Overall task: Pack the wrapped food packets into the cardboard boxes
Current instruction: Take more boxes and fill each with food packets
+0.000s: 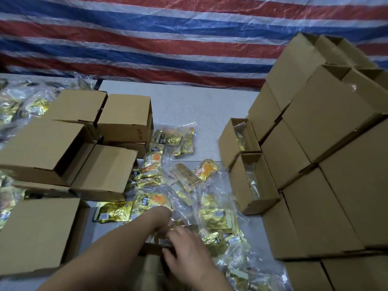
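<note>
Gold and orange wrapped food packets (216, 219), many inside clear bags, lie spread over the middle of the grey table (199, 106). Both my hands meet over an open cardboard box (151, 267) at the bottom centre. My right hand (186, 250) has thumb and fingers around a bagged packet bundle (164, 241) at the box's mouth. My left hand (162, 226) bends down from the wrist just behind it, and its fingers are hidden. Two open boxes (252, 181) on the right hold bagged packets.
A tall stack of cardboard boxes (315, 143) fills the right side. Several boxes (117, 169) sit tumbled on the left, with another (35, 232) at lower left. More packets (12, 106) pile up at far left. A striped tarp (168, 38) hangs behind the table.
</note>
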